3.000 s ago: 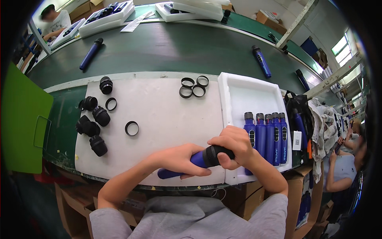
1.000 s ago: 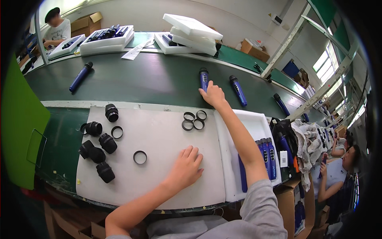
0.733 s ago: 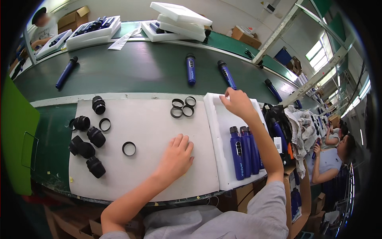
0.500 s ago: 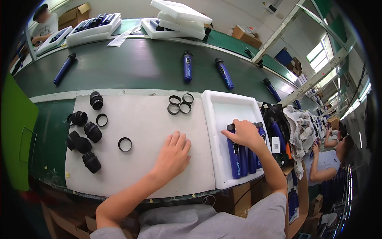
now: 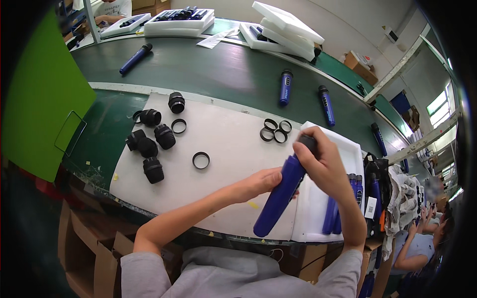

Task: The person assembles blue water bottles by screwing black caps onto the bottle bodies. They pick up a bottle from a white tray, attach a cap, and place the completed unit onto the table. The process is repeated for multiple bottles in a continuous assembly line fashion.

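Observation:
A blue handheld microphone [image 5: 279, 198] slants in front of me, over the near left edge of the white foam tray [image 5: 309, 218]. My right hand [image 5: 324, 161] is closed around its dark upper end. My left hand [image 5: 261, 183] grips the body from the left, thumb on the near side and fingertips showing past it. Several more blue microphones [image 5: 330, 216] lie in the tray, partly behind my right forearm. On the pale mat [image 5: 228, 144], several black ribbed microphone heads [image 5: 164, 136] sit at the left. A single black ring [image 5: 200, 168] lies beside them, and several rings cluster near the tray.
Beyond the mat runs a dark green conveyor belt [image 5: 218, 69] with spaced microphones [image 5: 285, 89] on it. White foam trays [image 5: 179, 30] stand on its far side. A green panel [image 5: 44, 99] rises at the left. Cloths and a black bag [image 5: 377, 169] crowd the right; other people sit farther off.
My right hand has lifted a microphone out of the tray and brought it left. My left hand has risen from the mat and taken hold of its body. The whole view has shifted.

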Tool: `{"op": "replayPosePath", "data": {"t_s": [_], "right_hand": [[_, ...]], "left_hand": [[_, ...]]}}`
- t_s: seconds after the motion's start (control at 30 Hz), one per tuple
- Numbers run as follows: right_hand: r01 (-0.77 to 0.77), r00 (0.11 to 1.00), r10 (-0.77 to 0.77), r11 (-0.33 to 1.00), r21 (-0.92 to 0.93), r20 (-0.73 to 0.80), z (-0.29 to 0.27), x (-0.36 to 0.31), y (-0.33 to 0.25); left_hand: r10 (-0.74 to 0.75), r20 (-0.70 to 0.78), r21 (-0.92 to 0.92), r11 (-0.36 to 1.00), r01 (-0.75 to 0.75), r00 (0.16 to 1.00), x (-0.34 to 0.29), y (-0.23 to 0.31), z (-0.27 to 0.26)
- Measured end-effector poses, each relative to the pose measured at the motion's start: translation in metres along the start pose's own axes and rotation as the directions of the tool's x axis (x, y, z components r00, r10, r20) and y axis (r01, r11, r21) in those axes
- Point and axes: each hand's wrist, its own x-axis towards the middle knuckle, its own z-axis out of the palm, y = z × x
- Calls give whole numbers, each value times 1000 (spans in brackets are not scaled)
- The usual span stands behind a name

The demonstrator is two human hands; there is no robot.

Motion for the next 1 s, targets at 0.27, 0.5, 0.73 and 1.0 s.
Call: {"op": "replayPosePath", "data": {"t_s": [0.27, 0.5, 0.73, 1.0], "right_hand": [[399, 883, -467, 693, -600, 48, 51, 73, 28], [639, 765, -599, 664, -388, 235, 145, 95, 21], [529, 754, -143, 712, -462, 641, 193, 85, 18], [679, 659, -498, 717, -160, 563, 226, 72, -25]], "left_hand": [[-214, -518, -346, 938, 26, 828, 6, 19, -19], [-142, -572, -299, 953, -44, 808, 0, -27, -44], [-262, -557, -28, 954, 298, 788, 0, 0, -17], [-245, -656, 67, 923, 378, 714, 17, -32, -28]]}}
